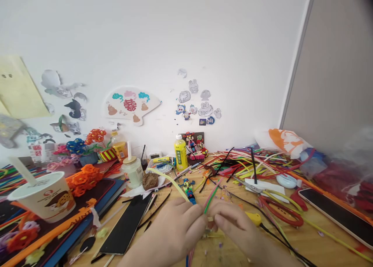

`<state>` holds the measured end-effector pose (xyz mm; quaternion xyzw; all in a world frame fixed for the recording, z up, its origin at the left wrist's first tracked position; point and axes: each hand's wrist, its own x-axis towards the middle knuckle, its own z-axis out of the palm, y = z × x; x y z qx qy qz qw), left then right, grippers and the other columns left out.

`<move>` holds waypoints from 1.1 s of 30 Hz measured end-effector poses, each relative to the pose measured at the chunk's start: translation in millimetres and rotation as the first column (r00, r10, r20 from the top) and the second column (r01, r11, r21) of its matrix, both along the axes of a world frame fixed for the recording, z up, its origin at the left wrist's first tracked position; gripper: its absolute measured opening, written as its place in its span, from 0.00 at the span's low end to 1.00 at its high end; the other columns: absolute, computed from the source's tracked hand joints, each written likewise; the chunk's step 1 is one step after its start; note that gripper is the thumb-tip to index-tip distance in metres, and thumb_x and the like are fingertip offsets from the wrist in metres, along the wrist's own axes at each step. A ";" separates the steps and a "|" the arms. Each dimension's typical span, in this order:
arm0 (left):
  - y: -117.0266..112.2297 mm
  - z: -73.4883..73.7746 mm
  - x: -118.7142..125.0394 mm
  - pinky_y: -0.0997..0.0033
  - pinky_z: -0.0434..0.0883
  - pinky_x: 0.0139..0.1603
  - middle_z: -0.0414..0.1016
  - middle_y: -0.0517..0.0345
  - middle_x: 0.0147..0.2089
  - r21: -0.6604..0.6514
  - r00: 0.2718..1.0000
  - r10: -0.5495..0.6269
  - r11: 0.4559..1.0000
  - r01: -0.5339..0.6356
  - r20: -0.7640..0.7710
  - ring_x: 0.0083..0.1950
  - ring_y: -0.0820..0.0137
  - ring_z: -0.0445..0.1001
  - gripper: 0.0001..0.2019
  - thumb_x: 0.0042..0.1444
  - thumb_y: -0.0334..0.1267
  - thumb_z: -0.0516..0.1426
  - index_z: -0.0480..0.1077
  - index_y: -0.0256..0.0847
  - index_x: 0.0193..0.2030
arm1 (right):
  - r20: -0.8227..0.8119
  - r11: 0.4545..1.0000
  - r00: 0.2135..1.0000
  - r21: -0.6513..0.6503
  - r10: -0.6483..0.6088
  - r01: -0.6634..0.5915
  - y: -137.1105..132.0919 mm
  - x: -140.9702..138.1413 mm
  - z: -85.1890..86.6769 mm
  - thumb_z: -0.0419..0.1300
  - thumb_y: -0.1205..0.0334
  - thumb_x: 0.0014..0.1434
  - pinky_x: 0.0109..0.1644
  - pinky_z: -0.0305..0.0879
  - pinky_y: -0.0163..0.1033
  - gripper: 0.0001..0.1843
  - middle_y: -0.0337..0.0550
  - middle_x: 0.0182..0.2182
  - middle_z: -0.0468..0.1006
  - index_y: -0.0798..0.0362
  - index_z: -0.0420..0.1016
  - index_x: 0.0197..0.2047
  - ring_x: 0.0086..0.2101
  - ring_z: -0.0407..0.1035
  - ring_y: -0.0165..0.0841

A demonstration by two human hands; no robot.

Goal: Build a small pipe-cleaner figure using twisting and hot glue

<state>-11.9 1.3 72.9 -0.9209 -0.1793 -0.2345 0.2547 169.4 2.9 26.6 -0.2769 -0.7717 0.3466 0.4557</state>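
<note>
A small pipe-cleaner doll (pixel 189 190), with a yellow and green upper part and blue below, sticks up from behind my left hand (pixel 177 228), whose fingers are curled closed around its lower part. Close beside it, my right hand (pixel 237 226) is closed too, its thumb and fingertips pinched together. Between the two hands rise thin pink and green pipe cleaners (pixel 210 200); their lower ends disappear among the fingers. A pale yellow pipe cleaner (pixel 171 178) arches up leftward from near the doll. More pink and blue strands hang below my left hand.
Right of my hands lie red-handled scissors (pixel 281 212), a yellow-handled tool with a black cord (pixel 254 218) and a phone (pixel 335 214). Loose pipe cleaners (pixel 227 162) pile behind. At left are a dark phone (pixel 126 224) and a paper cup (pixel 43 197); a yellow bottle (pixel 181 153) stands ahead.
</note>
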 end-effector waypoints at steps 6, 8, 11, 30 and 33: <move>6.2 18.8 3.1 0.71 0.57 0.22 0.69 0.59 0.24 -0.015 0.995 -0.013 1.000 0.014 0.097 0.23 0.72 0.63 0.11 0.60 0.28 0.44 0.66 0.37 0.32 | -0.090 0.963 0.982 -0.202 0.164 -0.180 10.7 0.7 32.4 0.49 0.47 0.58 0.31 0.58 0.34 0.20 0.37 0.22 0.63 0.53 0.61 0.22 0.26 0.60 0.28; 7.1 20.0 0.3 0.71 0.57 0.22 0.70 0.59 0.24 -0.015 0.993 -0.012 1.000 0.014 0.120 0.23 0.72 0.64 0.10 0.59 0.28 0.45 0.67 0.37 0.34 | -0.093 0.940 0.979 -0.275 0.181 -0.199 13.0 -2.1 39.2 0.53 0.47 0.55 0.30 0.58 0.33 0.19 0.35 0.22 0.62 0.54 0.61 0.24 0.25 0.59 0.27; 8.4 19.9 -5.7 0.72 0.59 0.24 0.72 0.58 0.27 -0.034 0.988 -0.003 0.999 0.009 0.153 0.25 0.72 0.67 0.09 0.59 0.28 0.46 0.67 0.38 0.36 | -0.056 0.921 0.978 -0.331 0.199 -0.207 15.6 -4.8 45.6 0.56 0.49 0.53 0.30 0.58 0.32 0.16 0.34 0.22 0.61 0.54 0.63 0.27 0.25 0.59 0.26; -3.8 -0.1 12.9 0.74 0.63 0.24 0.72 0.57 0.26 -0.153 0.863 0.275 0.961 -0.230 0.425 0.25 0.70 0.70 0.08 0.58 0.30 0.47 0.64 0.40 0.31 | -0.418 0.864 0.908 -0.467 -0.026 -0.190 -0.4 -23.3 46.8 0.59 0.52 0.52 0.28 0.54 0.31 0.15 0.34 0.21 0.61 0.55 0.65 0.26 0.24 0.55 0.25; -5.0 2.4 12.4 0.75 0.63 0.23 0.71 0.59 0.24 -0.191 0.861 0.294 0.953 -0.234 0.415 0.24 0.71 0.68 0.08 0.57 0.29 0.47 0.64 0.40 0.30 | -0.353 0.874 0.936 -0.455 -0.002 -0.170 2.9 -17.6 48.0 0.58 0.52 0.53 0.28 0.55 0.31 0.14 0.34 0.21 0.62 0.55 0.65 0.27 0.24 0.56 0.25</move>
